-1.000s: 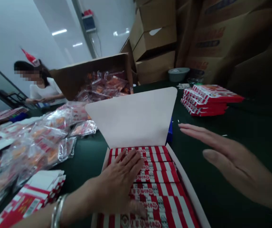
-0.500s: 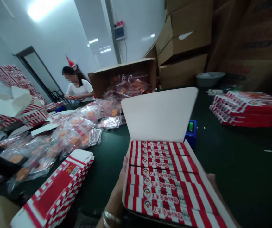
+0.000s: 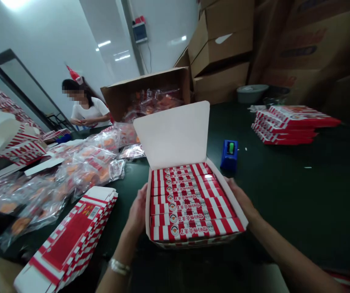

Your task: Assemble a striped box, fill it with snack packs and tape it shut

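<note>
A white carton (image 3: 175,136) stands before me with its lid raised at the far side. Tightly packed rows of small red-and-white striped boxes (image 3: 194,207) fill it, their printed edges facing up. My left hand (image 3: 138,208) grips the carton's left wall, a silver bangle on that wrist. On the opposite wall, my right hand (image 3: 239,198) holds the carton too; its fingers are partly hidden behind the side. Just beyond the right hand sits a blue tape dispenser (image 3: 229,156) with a green part on top.
Flattened striped boxes (image 3: 67,240) are stacked at the left front. Clear bags of orange-brown food (image 3: 83,171) spread behind them, near an open cardboard box (image 3: 146,89). Striped boxes (image 3: 287,126) are piled right, by a grey basin (image 3: 251,93). A person (image 3: 86,110) sits at the back left.
The carton has moved away from me and now shows whole, its lid farther left in view. My right hand and forearm have come into fuller view. The camera view has shifted right.
</note>
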Demonstrator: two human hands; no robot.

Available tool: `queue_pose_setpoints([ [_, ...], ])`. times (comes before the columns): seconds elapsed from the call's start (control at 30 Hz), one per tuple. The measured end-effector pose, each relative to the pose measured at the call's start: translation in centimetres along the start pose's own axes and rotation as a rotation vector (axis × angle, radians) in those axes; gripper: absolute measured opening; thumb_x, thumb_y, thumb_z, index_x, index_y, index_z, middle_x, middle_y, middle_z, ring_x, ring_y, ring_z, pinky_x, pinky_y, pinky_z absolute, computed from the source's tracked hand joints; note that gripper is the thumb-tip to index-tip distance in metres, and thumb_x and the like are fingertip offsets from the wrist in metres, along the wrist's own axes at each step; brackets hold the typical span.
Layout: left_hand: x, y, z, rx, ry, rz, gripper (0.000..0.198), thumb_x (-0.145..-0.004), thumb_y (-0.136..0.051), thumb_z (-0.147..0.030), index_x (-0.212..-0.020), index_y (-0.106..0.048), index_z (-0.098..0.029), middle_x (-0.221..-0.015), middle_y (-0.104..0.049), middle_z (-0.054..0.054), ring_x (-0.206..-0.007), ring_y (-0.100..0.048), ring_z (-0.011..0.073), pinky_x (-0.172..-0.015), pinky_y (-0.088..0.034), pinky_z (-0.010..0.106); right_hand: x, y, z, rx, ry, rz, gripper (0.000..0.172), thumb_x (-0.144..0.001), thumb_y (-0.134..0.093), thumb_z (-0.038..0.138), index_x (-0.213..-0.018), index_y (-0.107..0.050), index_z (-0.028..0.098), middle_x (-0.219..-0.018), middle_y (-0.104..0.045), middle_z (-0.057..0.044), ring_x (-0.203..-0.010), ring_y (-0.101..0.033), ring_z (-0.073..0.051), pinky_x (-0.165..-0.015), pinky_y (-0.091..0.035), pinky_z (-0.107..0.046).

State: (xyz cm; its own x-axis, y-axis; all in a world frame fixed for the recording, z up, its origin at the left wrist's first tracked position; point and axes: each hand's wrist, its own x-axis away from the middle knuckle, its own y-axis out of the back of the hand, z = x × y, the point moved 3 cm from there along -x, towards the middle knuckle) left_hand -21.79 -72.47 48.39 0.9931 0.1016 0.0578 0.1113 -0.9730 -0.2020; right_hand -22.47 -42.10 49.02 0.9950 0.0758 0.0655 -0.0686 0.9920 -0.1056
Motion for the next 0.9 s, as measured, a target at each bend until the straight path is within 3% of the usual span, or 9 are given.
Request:
queue_pose_setpoints([
  [0.1,1.2,1.1,-1.0,0.041,-0.097,-0.1,0.054,-0.086,-0.055,-0.052,-0.128,-0.056,-0.019,-0.136,-0.055,0.011,-0.128,-0.049,0.0273,-0.107,-0.04,0.043,2.2,0.5,1.7,0.107,0.14,-0.076,0.062,-0.092,-0.029,0.062,-0.144,-0.037,0.03,-0.146,-0.044,-0.006,-0.127,-0.048,-0.031,-0.1,-0.047,-0.047],
  [0.2,2.9,0.0,-3.0,-0.304,-0.259,0.034,0.043,-0.091,-0.049,-0.044,-0.126,-0.059,-0.019,-0.137,-0.054,0.01,-0.13,-0.046,0.0265,-0.112,-0.034,0.044,3.4,-0.1,2.7,0.413,0.321,-0.019,0.057,-0.092,-0.033,0.058,-0.141,-0.042,0.031,-0.153,-0.03,-0.001,-0.14,-0.029,-0.029,-0.114,-0.028,-0.049],
  [0.33,3.4,-2.7,-6.4,-0.94,-0.472,0.213,0.031,-0.093,-0.046,-0.029,-0.115,-0.066,-0.021,-0.129,-0.06,0.008,-0.127,-0.047,0.0257,-0.112,-0.032,0.046,2.6,-0.5,3.2,0.808,0.415,0.09,0.056,-0.089,-0.042,0.054,-0.135,-0.052,0.024,-0.148,-0.039,-0.007,-0.137,-0.034,-0.032,-0.112,-0.03,-0.055],
  [0.43,2.1,-3.9,-7.9,-1.151,-0.532,0.294,0.026,-0.091,-0.045,-0.023,-0.097,-0.07,-0.02,-0.109,-0.067,0.009,-0.104,-0.056,0.0249,-0.098,-0.042,0.044,1.2,-0.2,3.9,0.964,0.543,0.082,0.048,-0.087,-0.043,0.051,-0.117,-0.066,0.021,-0.135,-0.054,-0.01,-0.132,-0.041,-0.035,-0.106,-0.037,-0.059],
  [0.57,-1.8,-3.3,-7.8,-1.011,-0.37,0.194,0.012,-0.084,-0.053,-0.02,-0.084,-0.064,-0.017,-0.084,-0.063,0.005,-0.08,-0.056,0.0191,-0.08,-0.047,0.035,-1.7,1.1,5.5,1.005,0.522,0.114,0.035,-0.086,-0.046,0.048,-0.089,-0.069,0.021,-0.119,-0.063,-0.011,-0.11,-0.059,-0.033,-0.092,-0.051,-0.054],
  [0.67,-5.0,-2.5,-7.0,-0.783,-0.228,0.159,0.032,-0.073,-0.066,-0.024,-0.102,-0.055,-0.015,-0.096,-0.061,0.008,-0.086,-0.058,0.0199,-0.078,-0.048,0.034,-4.7,2.5,7.0,1.008,0.308,0.133,0.066,-0.069,-0.065,0.061,-0.117,-0.059,0.016,-0.131,-0.054,-0.019,-0.111,-0.058,-0.039,-0.083,-0.056,-0.051],
  [0.77,-7.0,-2.9,-6.2,-0.371,-0.027,0.419,0.063,-0.066,-0.074,-0.022,-0.122,-0.045,-0.02,-0.124,-0.055,0.012,-0.108,-0.056,0.0246,-0.088,-0.049,0.037,-7.0,2.7,8.6,1.008,0.223,0.242,0.115,-0.053,-0.077,0.062,-0.144,-0.032,0.007,-0.144,-0.036,-0.027,-0.124,-0.046,-0.044,-0.093,-0.05,-0.053],
  [0.83,-7.5,-3.4,-5.9,-0.177,0.07,0.585,0.066,-0.068,-0.072,-0.019,-0.127,-0.043,-0.023,-0.127,-0.055,0.011,-0.109,-0.057,0.0257,-0.091,-0.049,0.041,-7.5,2.2,9.5,0.979,0.28,0.366,0.112,-0.056,-0.078,0.056,-0.146,-0.029,0.01,-0.144,-0.039,-0.024,-0.126,-0.045,-0.042,-0.098,-0.047,-0.051],
  [0.9,-7.8,-3.5,-5.8,-0.14,0.066,0.619,0.06,-0.072,-0.069,-0.02,-0.126,-0.045,-0.023,-0.123,-0.058,0.011,-0.108,-0.059,0.0266,-0.093,-0.048,0.044,-7.3,1.6,10.1,0.953,0.372,0.448,0.097,-0.063,-0.077,0.051,-0.143,-0.037,0.015,-0.14,-0.045,-0.019,-0.125,-0.047,-0.039,-0.099,-0.047,-0.05],
])
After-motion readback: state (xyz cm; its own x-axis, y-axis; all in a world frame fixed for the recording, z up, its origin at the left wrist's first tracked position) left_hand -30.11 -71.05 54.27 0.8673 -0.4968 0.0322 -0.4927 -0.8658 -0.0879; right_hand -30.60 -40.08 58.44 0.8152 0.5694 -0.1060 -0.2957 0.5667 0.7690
